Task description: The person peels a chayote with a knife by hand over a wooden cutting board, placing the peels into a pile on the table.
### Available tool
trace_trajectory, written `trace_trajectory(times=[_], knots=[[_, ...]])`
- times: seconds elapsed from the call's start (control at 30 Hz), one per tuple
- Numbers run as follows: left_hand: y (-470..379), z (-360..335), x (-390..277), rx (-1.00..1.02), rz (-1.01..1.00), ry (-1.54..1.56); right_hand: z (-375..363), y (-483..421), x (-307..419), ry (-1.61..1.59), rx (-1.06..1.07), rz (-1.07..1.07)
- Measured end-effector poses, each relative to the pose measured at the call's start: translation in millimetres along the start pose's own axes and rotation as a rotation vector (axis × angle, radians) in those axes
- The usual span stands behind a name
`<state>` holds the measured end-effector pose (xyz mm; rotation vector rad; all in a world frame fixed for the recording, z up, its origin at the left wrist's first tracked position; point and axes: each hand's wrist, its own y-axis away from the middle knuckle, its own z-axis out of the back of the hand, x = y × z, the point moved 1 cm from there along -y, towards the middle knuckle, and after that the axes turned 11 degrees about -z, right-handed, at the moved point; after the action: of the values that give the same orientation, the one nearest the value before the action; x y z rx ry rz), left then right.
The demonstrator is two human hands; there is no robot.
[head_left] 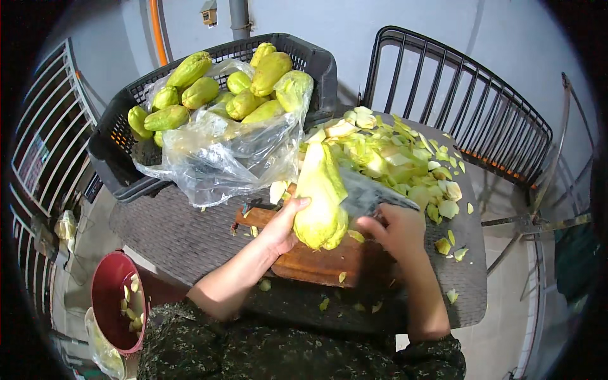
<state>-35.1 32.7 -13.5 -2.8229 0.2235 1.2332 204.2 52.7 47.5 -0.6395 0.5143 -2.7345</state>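
Note:
My left hand point(281, 229) grips a large, pear-shaped, partly peeled yellow-green fruit point(319, 216), probably a chayote, with the thumb on its near side. The fruit is tilted, narrow end away from me, above a brown wooden cutting board point(318, 266). In my right hand point(401, 230) is a broad-bladed knife point(368, 190), apparently a cleaver; its handle is mostly hidden by the fingers. The blade lies along the fruit's right side, partly behind it, and a flap of peel point(336, 187) stands out there. Whether the edge touches the flesh cannot be seen.
Peelings point(403, 164) are heaped on the dark woven-pattern table point(161, 232), beyond the knife. A black plastic crate point(323, 71) at the back left holds several fruits point(202, 92) and a clear plastic bag point(228, 156). At lower left stands a red bucket point(107, 294) with pale pieces inside.

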Motion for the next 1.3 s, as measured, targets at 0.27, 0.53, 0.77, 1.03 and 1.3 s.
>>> trace_trajectory(times=[0.27,0.53,0.77,1.03,1.3], knots=[[12.0,-11.6,16.9,0.022,0.008,0.008,10.4,-21.1,-66.6,-0.283,-0.115,-0.487],[-0.4,-5.3,1.2,0.01,0.043,0.2,41.9,8.2,17.7,-0.194,0.271,0.484],[-2.1,3.9,4.8,-0.013,0.121,0.161,34.9,11.7,27.2,-0.114,0.244,0.448],[9.1,-16.8,6.3,0.139,-0.006,-0.088,16.8,-8.7,-16.4,-0.145,0.068,0.104],[9.3,-4.3,10.6,0.096,0.125,0.074,-5.4,-13.0,-28.0,-0.098,0.002,-0.359]])
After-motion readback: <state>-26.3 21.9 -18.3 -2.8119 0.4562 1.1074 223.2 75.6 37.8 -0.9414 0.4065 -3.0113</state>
